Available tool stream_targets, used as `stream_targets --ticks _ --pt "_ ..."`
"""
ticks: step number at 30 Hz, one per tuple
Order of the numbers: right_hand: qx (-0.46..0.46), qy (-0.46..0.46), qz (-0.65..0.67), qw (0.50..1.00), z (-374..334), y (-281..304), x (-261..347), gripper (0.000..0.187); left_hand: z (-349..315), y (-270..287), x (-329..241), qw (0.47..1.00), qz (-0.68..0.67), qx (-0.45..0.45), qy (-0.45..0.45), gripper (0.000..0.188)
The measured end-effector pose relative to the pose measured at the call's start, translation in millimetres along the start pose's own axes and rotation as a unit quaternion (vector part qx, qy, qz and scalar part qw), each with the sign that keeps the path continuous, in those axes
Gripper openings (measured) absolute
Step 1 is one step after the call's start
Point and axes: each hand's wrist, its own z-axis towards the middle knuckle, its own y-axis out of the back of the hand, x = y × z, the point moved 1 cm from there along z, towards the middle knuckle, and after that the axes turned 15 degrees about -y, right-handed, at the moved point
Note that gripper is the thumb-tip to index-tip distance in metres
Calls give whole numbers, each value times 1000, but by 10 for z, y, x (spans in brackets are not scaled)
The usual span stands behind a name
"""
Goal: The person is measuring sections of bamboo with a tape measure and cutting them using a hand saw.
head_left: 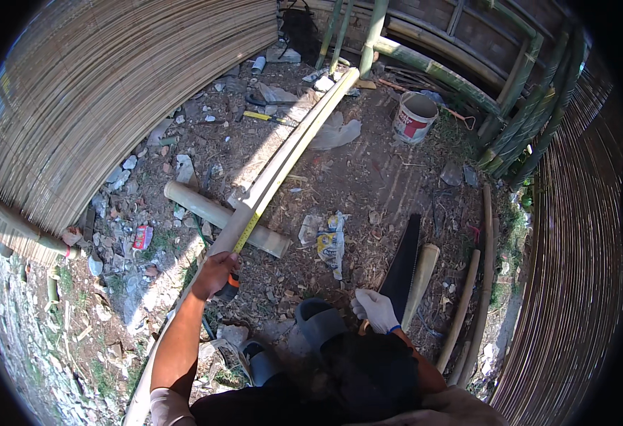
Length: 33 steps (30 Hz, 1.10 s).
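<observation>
My bare left hand (pixel 214 275) is closed round an orange and black tape measure (pixel 231 286). Its yellow blade (pixel 249 231) runs out along a long pale bamboo pole (pixel 270 172), which slants from the lower left toward the far middle. A short, thick bamboo piece (pixel 196 204) lies crosswise under the pole. On my right hand (pixel 375 309) is a white glove; the fingers are curled at the handle end of a handsaw (pixel 401 273), partly hiding its orange handle. The dark saw blade points away from me, beside another bamboo length (pixel 421 282).
Rolled or hung bamboo-slat screens (pixel 141 78) curve along the left, with another (pixel 574 270) at right. A white bucket (pixel 416 117) stands far right near a bamboo frame (pixel 435 71). A yellow-handled tool (pixel 265 117), a crumpled wrapper (pixel 330 245) and thin poles (pixel 462 312) lie on littered soil.
</observation>
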Motion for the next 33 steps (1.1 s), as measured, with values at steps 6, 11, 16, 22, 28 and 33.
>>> stream_targets --ticks 6,11,16,22,28,33 --pt "14 -18 -20 1000 46 -77 -142 33 -165 295 423 999 21 15 28 39" --pt "29 -20 -63 997 95 -103 -256 34 -625 702 782 999 20 -17 38 31" --pt "11 0 -122 992 118 -81 -288 37 -1015 906 908 998 48 -8 32 29" --pt "-16 -7 -100 995 77 -61 -334 39 -1404 1118 1126 978 144 -23 147 36" --pt "-49 4 -143 988 83 6 -334 40 -1498 1362 1371 925 376 34 33 37" --pt "-72 4 -183 980 79 23 -318 41 -1424 1580 1140 969 212 13 125 57"
